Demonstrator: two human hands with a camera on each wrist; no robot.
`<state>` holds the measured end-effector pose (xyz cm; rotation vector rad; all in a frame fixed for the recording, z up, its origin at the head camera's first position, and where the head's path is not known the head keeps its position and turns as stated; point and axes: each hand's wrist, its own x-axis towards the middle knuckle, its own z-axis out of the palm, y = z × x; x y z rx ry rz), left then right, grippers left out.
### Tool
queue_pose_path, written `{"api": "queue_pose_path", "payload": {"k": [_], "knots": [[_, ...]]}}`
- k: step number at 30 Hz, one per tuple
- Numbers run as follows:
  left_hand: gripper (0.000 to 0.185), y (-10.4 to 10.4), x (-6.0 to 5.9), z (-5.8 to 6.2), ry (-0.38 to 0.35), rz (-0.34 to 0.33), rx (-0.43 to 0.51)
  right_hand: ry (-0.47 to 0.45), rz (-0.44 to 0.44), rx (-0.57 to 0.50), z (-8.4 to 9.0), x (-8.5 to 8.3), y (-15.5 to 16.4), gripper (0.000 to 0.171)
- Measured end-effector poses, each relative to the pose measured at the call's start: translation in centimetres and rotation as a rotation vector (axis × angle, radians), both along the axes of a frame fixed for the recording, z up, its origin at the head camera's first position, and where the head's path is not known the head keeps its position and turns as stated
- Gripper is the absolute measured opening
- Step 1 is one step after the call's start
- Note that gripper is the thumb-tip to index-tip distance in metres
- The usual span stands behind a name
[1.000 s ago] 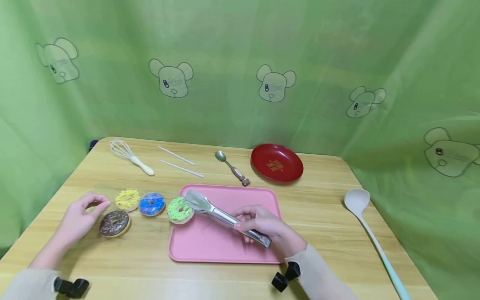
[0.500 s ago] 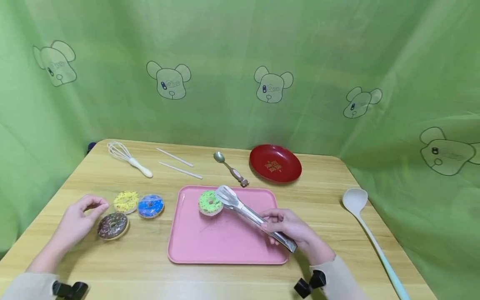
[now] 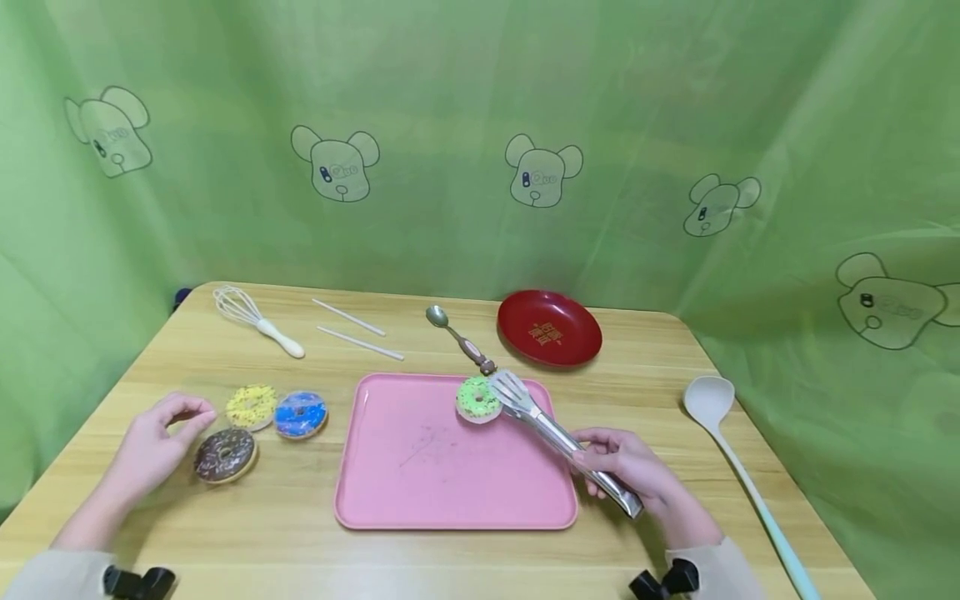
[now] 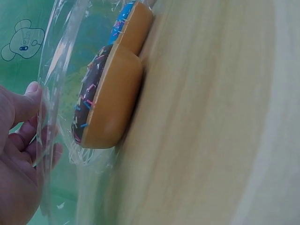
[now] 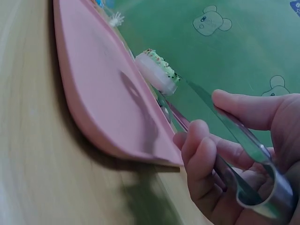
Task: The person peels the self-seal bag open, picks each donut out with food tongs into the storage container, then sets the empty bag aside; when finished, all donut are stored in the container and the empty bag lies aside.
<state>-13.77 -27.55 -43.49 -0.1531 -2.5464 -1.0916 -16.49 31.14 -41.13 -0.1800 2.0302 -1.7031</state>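
My right hand (image 3: 626, 465) grips metal tongs (image 3: 558, 435) around the middle. Their tips hold a green-frosted donut (image 3: 478, 400) over the back right part of the pink tray (image 3: 442, 512); in the right wrist view that donut (image 5: 157, 72) is raised above the tray. At the left my left hand (image 3: 157, 437) pinches the edge of a clear plastic bag (image 4: 49, 117) between thumb and fingers. Right by it lie a chocolate donut with sprinkles (image 3: 225, 456), a yellow donut (image 3: 251, 407) and a blue donut (image 3: 301, 414), with the clear plastic around them in the left wrist view.
Along the back of the wooden table (image 3: 262, 533) lie a white whisk (image 3: 258, 321), two thin white sticks (image 3: 360, 342), a small spoon (image 3: 461, 340) and a red plate (image 3: 551, 329). A long ladle (image 3: 742, 467) lies at the right. Green curtains stand behind.
My right hand has moved right with the tongs, bringing the green donut from the tray's left edge to over its back right part. My left hand has stayed at the bag.
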Motion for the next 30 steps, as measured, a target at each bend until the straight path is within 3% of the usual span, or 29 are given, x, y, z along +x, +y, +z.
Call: {"api": "queue_pose_path", "payload": {"k": [19,30], "knots": [[0.011,0.1,-0.1,-0.1,0.020,-0.006,-0.004,0.007,-0.051,0.070,-0.3,0.5,1.3,0.058],[0.011,0.2,0.0,-0.1,0.022,-0.014,0.007,0.082,-0.189,0.127,0.3,0.8,2.1,0.058]]}}
